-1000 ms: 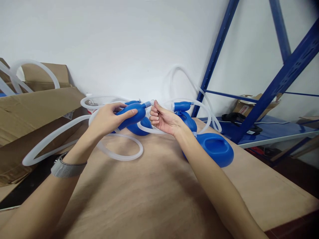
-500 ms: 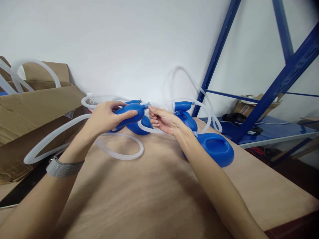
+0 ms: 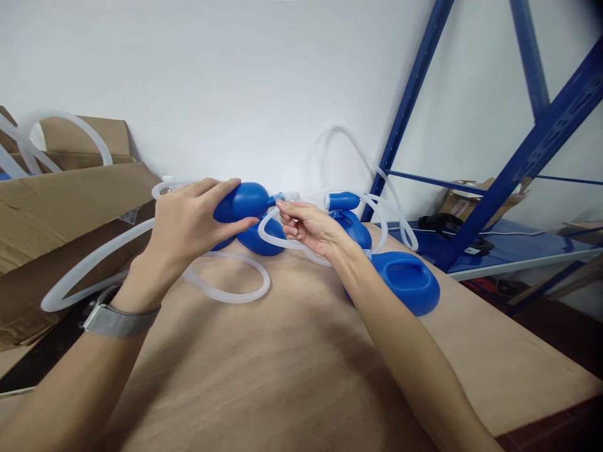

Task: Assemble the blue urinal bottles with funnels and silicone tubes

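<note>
My left hand (image 3: 181,220) is wrapped round a blue bulb-shaped piece (image 3: 244,201), with the thumb underneath and the fingers over its rear. Its narrow neck (image 3: 272,200) points right. At the neck's end, my right hand (image 3: 308,229) has thumb and index finger pinched together; what they hold is too small to make out. The other right fingers are curled. Behind and below the hands lies a blue bottle (image 3: 261,240), partly covered. A clear hose (image 3: 98,254) curves out to the left of my left wrist.
On the wooden table (image 3: 245,364), blue bottles with handles (image 3: 412,282) lie at the right, with another blue bulb-shaped piece (image 3: 343,201) behind. A loop of hose (image 3: 235,297) rests mid-table. A cardboard box (image 3: 70,201) stands left; a blue metal rack (image 3: 513,169) rises right.
My left hand has shifted its grip, and its fingers now come over the back of the blue bulb-shaped piece, which has turned and risen slightly. My right hand stays pinched at the neck's end.
</note>
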A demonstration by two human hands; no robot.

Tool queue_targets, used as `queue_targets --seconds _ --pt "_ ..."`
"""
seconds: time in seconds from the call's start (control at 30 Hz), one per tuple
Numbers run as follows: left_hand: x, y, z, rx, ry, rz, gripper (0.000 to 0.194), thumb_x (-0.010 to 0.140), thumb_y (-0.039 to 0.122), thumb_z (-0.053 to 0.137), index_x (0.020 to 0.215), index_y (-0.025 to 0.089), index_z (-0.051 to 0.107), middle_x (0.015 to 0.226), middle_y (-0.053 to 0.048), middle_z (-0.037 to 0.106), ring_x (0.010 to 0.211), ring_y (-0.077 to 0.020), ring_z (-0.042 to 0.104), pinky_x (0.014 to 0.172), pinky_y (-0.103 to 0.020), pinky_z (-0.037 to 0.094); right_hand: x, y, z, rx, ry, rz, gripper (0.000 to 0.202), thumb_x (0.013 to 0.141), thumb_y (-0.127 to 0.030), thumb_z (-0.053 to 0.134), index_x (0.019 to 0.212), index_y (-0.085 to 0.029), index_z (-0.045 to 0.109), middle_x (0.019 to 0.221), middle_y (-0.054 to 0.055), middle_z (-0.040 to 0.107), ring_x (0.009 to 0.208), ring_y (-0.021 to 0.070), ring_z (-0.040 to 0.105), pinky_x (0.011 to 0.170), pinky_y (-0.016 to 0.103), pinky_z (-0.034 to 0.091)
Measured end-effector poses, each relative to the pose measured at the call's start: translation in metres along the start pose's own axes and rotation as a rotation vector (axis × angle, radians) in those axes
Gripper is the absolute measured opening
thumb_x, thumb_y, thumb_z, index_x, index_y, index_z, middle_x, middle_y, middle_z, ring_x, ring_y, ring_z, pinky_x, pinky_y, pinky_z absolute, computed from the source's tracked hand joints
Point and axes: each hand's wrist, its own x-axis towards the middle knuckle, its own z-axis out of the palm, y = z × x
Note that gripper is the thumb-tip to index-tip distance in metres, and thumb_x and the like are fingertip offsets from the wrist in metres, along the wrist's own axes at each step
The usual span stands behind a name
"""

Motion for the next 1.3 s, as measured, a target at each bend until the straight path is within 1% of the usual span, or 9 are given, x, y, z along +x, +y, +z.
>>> queue_targets --seconds 0.17,0.37,0.47,0.63,0.8,0.97,1.03,1.13,1.3 --pt "-0.001 0.004 0.002 0.028 -0.022 -0.010 0.062 0.078 0.064 0.072 0.133 0.035 0.069 0.130 -0.009 0.071 0.120 -0.0407 0.063 0.092 -0.042 0.048 0.002 0.003 0.006 0.029 0.005 0.021 0.040 0.084 -0.033 0.083 0.064 -0.017 0.053 0.060 -0.006 0.046 0.046 0.0037 0.035 0.040 0.019 0.022" --pt "0.000 -0.005 0.006 -0.048 0.014 -0.027 0.063 0.077 0.067 0.071 0.131 0.035 0.070 0.125 -0.007 0.074 0.119 -0.0378 0.066 0.090 -0.039 0.050 0.002 -0.003 0.001 0.041 0.017 -0.028 0.038 0.086 -0.033 0.082 0.065 -0.018 0.054 0.062 -0.006 0.045 0.048 0.0045 0.036 0.044 0.020 0.028" --pt "0.000 -0.006 0.007 -0.080 0.019 -0.040 0.060 0.074 0.064 0.074 0.127 0.036 0.072 0.124 -0.007 0.074 0.119 -0.0387 0.066 0.087 -0.040 0.051 0.002 -0.001 -0.001 0.007 0.003 -0.039 0.039 0.085 -0.034 0.082 0.064 -0.018 0.054 0.062 -0.006 0.044 0.049 0.0052 0.035 0.044 0.021 0.028" --pt "0.000 -0.006 0.005 -0.128 0.017 -0.018 0.057 0.074 0.060 0.077 0.125 0.035 0.073 0.122 -0.007 0.075 0.118 -0.0388 0.067 0.088 -0.041 0.051 -0.001 -0.001 -0.003 -0.106 0.007 -0.044 0.038 0.086 -0.033 0.081 0.062 -0.018 0.054 0.062 -0.005 0.043 0.049 0.0057 0.036 0.045 0.021 0.027" --pt "0.000 -0.004 0.005 -0.096 0.002 -0.001 0.059 0.078 0.066 0.072 0.127 0.033 0.073 0.119 -0.008 0.076 0.112 -0.0364 0.070 0.094 -0.043 0.050 -0.002 -0.003 -0.003 -0.135 -0.001 -0.034 0.040 0.086 -0.034 0.080 0.062 -0.018 0.054 0.063 -0.004 0.042 0.050 0.0051 0.036 0.045 0.020 0.026" --pt "-0.002 -0.002 0.008 -0.061 -0.015 -0.009 0.063 0.080 0.069 0.068 0.132 0.033 0.070 0.125 -0.007 0.075 0.117 -0.0366 0.068 0.097 -0.043 0.050 0.000 0.000 -0.003 -0.112 -0.008 -0.033 0.041 0.086 -0.039 0.080 0.064 -0.018 0.053 0.062 -0.005 0.043 0.049 0.0054 0.035 0.044 0.021 0.026" --pt "-0.002 -0.003 0.009 -0.051 -0.012 -0.002 0.063 0.080 0.069 0.069 0.132 0.033 0.070 0.126 -0.007 0.075 0.117 -0.0367 0.067 0.097 -0.043 0.050 0.000 0.000 -0.004 -0.151 -0.006 -0.021 0.041 0.088 -0.041 0.078 0.064 -0.018 0.054 0.063 -0.004 0.045 0.049 0.0059 0.038 0.045 0.021 0.028" --pt "-0.001 -0.005 0.007 -0.029 -0.010 0.016 0.062 0.081 0.067 0.069 0.132 0.033 0.070 0.126 -0.007 0.075 0.117 -0.0367 0.068 0.096 -0.043 0.051 -0.002 -0.005 -0.007 -0.290 -0.008 0.005 0.042 0.094 -0.043 0.070 0.065 -0.018 0.056 0.063 -0.002 0.049 0.052 0.0075 0.043 0.049 0.022 0.034" --pt "0.000 -0.007 0.006 0.031 -0.001 0.086 0.060 0.084 0.067 0.068 0.130 0.028 0.070 0.124 -0.007 0.076 0.114 -0.0345 0.069 0.091 -0.041 0.051 -0.008 -0.014 -0.011 -0.483 0.050 0.039 0.039 0.097 -0.039 0.065 0.065 -0.017 0.060 0.066 0.000 0.054 0.058 0.0089 0.048 0.049 0.021 0.033"
